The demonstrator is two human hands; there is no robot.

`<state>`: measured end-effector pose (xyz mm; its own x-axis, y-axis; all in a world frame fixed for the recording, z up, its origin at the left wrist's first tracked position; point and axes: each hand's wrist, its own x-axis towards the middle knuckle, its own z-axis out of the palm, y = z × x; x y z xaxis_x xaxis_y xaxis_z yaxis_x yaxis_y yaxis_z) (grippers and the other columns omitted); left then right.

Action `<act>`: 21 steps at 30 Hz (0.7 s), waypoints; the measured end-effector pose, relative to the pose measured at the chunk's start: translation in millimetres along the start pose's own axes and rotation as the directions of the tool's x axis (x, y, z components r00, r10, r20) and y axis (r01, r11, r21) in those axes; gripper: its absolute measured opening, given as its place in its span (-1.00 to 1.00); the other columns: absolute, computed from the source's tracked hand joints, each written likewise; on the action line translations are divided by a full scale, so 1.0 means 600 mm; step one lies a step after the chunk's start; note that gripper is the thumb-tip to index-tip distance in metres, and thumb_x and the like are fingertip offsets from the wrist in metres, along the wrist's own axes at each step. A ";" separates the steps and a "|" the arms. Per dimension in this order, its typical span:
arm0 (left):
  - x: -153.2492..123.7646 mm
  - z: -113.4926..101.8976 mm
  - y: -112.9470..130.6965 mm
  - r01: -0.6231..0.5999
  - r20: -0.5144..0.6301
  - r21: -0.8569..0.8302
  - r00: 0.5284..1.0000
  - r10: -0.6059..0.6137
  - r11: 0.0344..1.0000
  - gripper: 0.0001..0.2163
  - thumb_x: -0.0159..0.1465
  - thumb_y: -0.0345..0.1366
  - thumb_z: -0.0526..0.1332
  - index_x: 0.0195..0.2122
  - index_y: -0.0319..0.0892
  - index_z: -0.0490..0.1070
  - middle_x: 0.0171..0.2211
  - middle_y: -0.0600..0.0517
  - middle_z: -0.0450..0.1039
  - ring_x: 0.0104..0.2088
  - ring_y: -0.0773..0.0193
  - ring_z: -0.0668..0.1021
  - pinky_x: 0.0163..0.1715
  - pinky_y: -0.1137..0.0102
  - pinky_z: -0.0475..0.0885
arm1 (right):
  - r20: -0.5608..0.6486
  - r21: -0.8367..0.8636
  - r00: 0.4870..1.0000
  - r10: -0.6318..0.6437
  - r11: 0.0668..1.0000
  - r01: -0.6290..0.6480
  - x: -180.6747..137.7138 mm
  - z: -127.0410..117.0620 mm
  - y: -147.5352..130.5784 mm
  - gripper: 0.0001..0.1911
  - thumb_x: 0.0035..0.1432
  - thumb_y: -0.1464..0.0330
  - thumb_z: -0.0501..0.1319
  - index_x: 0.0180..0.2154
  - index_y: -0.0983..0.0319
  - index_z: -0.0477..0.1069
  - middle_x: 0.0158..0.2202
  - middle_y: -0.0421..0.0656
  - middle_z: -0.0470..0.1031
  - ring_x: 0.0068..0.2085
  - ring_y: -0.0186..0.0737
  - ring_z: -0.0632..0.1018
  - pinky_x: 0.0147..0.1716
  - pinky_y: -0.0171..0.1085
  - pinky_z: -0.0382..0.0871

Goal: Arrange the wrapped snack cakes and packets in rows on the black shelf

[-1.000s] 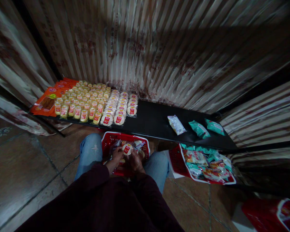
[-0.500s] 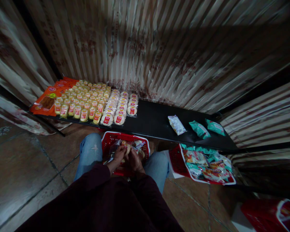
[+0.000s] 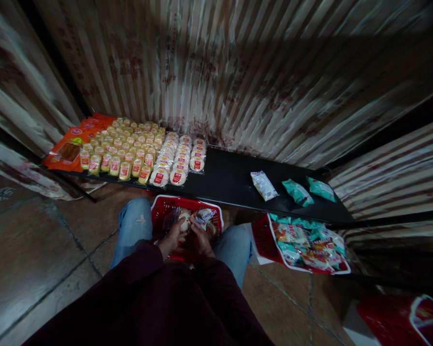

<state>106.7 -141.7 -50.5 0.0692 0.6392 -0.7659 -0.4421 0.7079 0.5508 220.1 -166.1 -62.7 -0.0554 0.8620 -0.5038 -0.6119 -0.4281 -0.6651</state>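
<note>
Round wrapped cake (image 3: 184, 223) held above a red basket (image 3: 159, 211), near the middle of the shelf's (image 3: 223, 175) front edge

By its look the cake may be judged light, soft and easily crushed, with a slippery wrapper, so it is best taken by its rim under little pressure. Its left side is gripped by the fingers of the left hand (image 3: 173, 236); the right hand (image 3: 201, 236) is set at its right side, but whether those fingers are gripping cannot be told. Both forearms are extended forward between the knees (image 3: 139, 214), with wrists bent slightly inward
</note>
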 end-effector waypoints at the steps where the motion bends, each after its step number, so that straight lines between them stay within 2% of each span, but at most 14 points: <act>1: 0.002 -0.002 0.001 -0.004 0.001 -0.033 1.000 0.004 0.999 -0.69 0.14 -0.09 0.25 -0.22 -0.22 0.44 -0.33 -0.05 0.53 -0.36 0.26 0.55 -0.33 0.39 0.46 | 0.004 -0.003 1.000 -0.007 1.000 0.007 0.000 0.000 0.000 -0.57 -0.19 0.29 0.40 -0.17 0.13 0.48 -0.39 -0.26 0.57 -0.45 -0.33 0.50 -0.42 -0.33 0.36; 5: 0.007 -0.010 0.006 0.010 -0.007 -0.105 1.000 -0.011 0.994 -0.69 0.19 -0.10 0.20 -0.18 -0.23 0.42 -0.39 -0.03 0.53 -0.46 0.30 0.53 -0.41 0.41 0.46 | 0.017 -0.026 0.999 -0.051 0.998 0.051 0.000 0.003 0.003 -0.56 -0.18 0.26 0.39 -0.17 0.13 0.45 -0.31 -0.22 0.59 -0.39 -0.24 0.54 -0.38 -0.25 0.41; 10: 0.003 -0.014 0.008 0.047 -0.003 -0.161 0.999 -0.048 0.986 -0.72 0.21 -0.16 0.18 -0.14 -0.24 0.39 -0.36 -0.04 0.54 -0.45 0.30 0.54 -0.38 0.39 0.46 | -0.051 -0.084 0.995 -0.084 0.993 0.079 -0.001 0.007 0.007 -0.54 -0.25 0.21 0.41 -0.22 0.16 0.47 -0.33 -0.18 0.60 -0.34 -0.17 0.57 -0.28 -0.17 0.43; 13: 0.001 -0.012 0.005 0.071 -0.010 -0.143 0.997 -0.073 0.987 -0.72 0.19 -0.13 0.19 -0.16 -0.21 0.41 -0.32 -0.03 0.54 -0.40 0.29 0.54 -0.35 0.39 0.44 | -0.091 -0.245 0.983 -0.161 0.960 0.135 -0.001 0.005 0.009 -0.52 -0.24 0.14 0.39 -0.21 0.18 0.49 -0.26 -0.13 0.60 -0.23 -0.10 0.56 -0.16 -0.11 0.41; 17: 0.002 -0.003 -0.002 0.115 0.009 -0.045 0.993 -0.114 0.992 -0.60 0.12 0.00 0.23 -0.18 -0.22 0.44 -0.29 -0.07 0.55 -0.32 0.25 0.55 -0.30 0.41 0.39 | -0.090 -0.532 0.951 -0.296 0.822 0.206 -0.005 0.000 0.009 -0.53 -0.20 0.07 0.36 -0.24 0.19 0.53 -0.12 -0.09 0.55 -0.04 -0.06 0.49 0.01 -0.10 0.32; 19: 0.002 0.001 -0.005 0.111 0.042 -0.023 0.993 -0.110 0.994 -0.54 0.11 0.06 0.20 -0.16 -0.24 0.44 -0.26 -0.08 0.55 -0.26 0.22 0.55 -0.24 0.41 0.39 | -0.045 -0.570 0.955 -0.295 0.792 0.217 -0.007 0.000 0.008 -0.53 -0.11 0.03 0.30 -0.22 0.20 0.53 -0.11 -0.10 0.55 -0.02 -0.06 0.48 0.04 -0.10 0.30; 21: 0.002 0.003 -0.006 0.079 0.052 -0.022 0.996 -0.078 0.997 -0.50 0.13 0.11 0.16 -0.13 -0.23 0.44 -0.22 -0.09 0.55 -0.20 0.20 0.55 -0.18 0.39 0.39 | -0.017 -0.561 0.965 -0.263 0.801 0.209 -0.010 0.003 0.007 -0.50 -0.04 -0.01 0.24 -0.17 0.20 0.52 -0.10 -0.09 0.55 -0.01 -0.06 0.48 0.06 -0.08 0.29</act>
<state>110.2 -143.0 -52.8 0.1503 0.5968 -0.7882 -0.4548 0.7496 0.4808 216.4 -172.2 -61.4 0.1211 0.9397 -0.3200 -0.0589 -0.3150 -0.9473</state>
